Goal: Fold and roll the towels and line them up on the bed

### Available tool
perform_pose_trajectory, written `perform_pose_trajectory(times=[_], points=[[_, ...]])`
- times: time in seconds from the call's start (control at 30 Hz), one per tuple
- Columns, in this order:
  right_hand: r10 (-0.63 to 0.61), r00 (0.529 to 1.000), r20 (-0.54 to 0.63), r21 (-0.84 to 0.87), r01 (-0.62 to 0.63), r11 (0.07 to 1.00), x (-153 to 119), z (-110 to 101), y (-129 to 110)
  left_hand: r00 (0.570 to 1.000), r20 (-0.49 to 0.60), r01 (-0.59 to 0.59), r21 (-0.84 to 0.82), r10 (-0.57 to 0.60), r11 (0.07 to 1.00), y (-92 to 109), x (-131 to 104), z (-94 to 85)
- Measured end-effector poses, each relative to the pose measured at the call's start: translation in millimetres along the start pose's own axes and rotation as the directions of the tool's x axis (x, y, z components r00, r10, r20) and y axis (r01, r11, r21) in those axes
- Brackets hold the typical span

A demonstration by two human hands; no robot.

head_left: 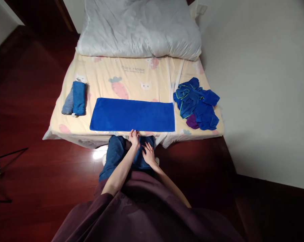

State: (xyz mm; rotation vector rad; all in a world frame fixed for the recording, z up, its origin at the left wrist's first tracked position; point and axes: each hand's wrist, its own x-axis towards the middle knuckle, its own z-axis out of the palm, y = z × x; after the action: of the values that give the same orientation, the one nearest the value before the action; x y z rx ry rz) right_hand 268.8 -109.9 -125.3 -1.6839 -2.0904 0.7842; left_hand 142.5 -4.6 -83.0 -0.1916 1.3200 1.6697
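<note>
So there's a blue towel [133, 115] laid out flat near the front edge of the bed [91, 72], with a couple of rolled cloths [78, 98] off to its left and a crumpled pile of cloths [196, 104] just beside its right end. The left hand [134, 137] has its fingers curled nearly closed at the towel's near edge, can't tell if it's actually pinching it, while the right hand [148, 153] is loosely open by the knee, holding nothing.

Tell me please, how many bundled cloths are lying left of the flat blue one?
2: a blue bundle and, against its left side, a grey-blue bundle, partly covered by it.
</note>
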Motion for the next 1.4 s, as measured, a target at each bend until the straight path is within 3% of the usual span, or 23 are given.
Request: perform_pose_trajectory(times=[0.3, 0.53, 0.63, 0.7, 0.77, 0.87, 0.93, 1.0, 1.1, 1.17, 1.27, 1.4], points=[[0.033, 0.999, 0.017, -0.011, -0.032, 0.999, 0.6, -2.1, -1.6, 0.969, -0.198, -0.131, 0.105, 0.150, 0.986, -16.5, 10.7, 19.8], [0.034, 0.998, 0.052, -0.029, -0.033, 0.999, 0.1, -14.8, -6.6, 0.968, -0.189, -0.154, 0.083, 0.167, 0.985, -25.2, 12.9, 10.0], [0.051, 0.996, 0.075, 0.013, -0.052, 0.999, 14.4, -30.1, -8.2, 0.981, -0.151, -0.120, 0.016, 0.121, 0.993, -27.6, 16.8, 5.1], [0.067, 0.995, 0.077, 0.073, -0.073, 0.995, 40.8, -48.9, -11.5, 0.988, -0.132, -0.084, -0.019, 0.081, 0.996, -28.9, 19.5, 2.6], [0.043, 0.998, 0.043, 0.127, -0.048, 0.991, 84.4, -73.8, -18.9, 0.992, -0.114, -0.059, -0.047, 0.054, 0.997, -30.4, 21.8, 0.4], [-0.102, 0.994, -0.041, 0.147, 0.107, 0.983, 178.0, -112.0, -38.6, 0.995, -0.095, -0.051, -0.084, 0.043, 0.995, -32.6, 24.2, -2.7], [-0.197, 0.980, -0.011, 0.100, 0.198, 0.975, 248.8, -129.3, -54.5, 0.994, -0.102, -0.038, -0.090, 0.029, 0.995, -33.5, 25.4, -4.8], [-0.229, 0.971, 0.069, 0.009, 0.229, 0.973, 315.1, -135.7, -68.8, 0.994, -0.107, -0.022, -0.077, 0.014, 0.997, -33.7, 26.4, -7.0], [-0.144, 0.978, 0.151, -0.135, 0.165, 0.977, 388.7, -126.1, -82.1, 0.995, -0.096, -0.014, -0.049, 0.009, 0.999, -33.2, 28.0, -11.1], [-0.046, 0.981, 0.188, -0.208, 0.086, 0.974, 416.7, -112.1, -85.4, 0.997, -0.080, -0.003, -0.039, 0.000, 0.999, -33.2, 29.5, -14.0], [0.043, 0.967, 0.252, -0.286, 0.032, 0.958, 435.2, -91.3, -85.1, 0.997, -0.069, 0.022, -0.034, -0.024, 0.999, -34.3, 32.1, -17.8], [-0.044, 0.959, 0.279, -0.322, 0.137, 0.937, 444.5, -77.2, -80.6, 0.997, -0.070, 0.039, -0.032, -0.041, 0.999, -35.9, 34.0, -20.6]])
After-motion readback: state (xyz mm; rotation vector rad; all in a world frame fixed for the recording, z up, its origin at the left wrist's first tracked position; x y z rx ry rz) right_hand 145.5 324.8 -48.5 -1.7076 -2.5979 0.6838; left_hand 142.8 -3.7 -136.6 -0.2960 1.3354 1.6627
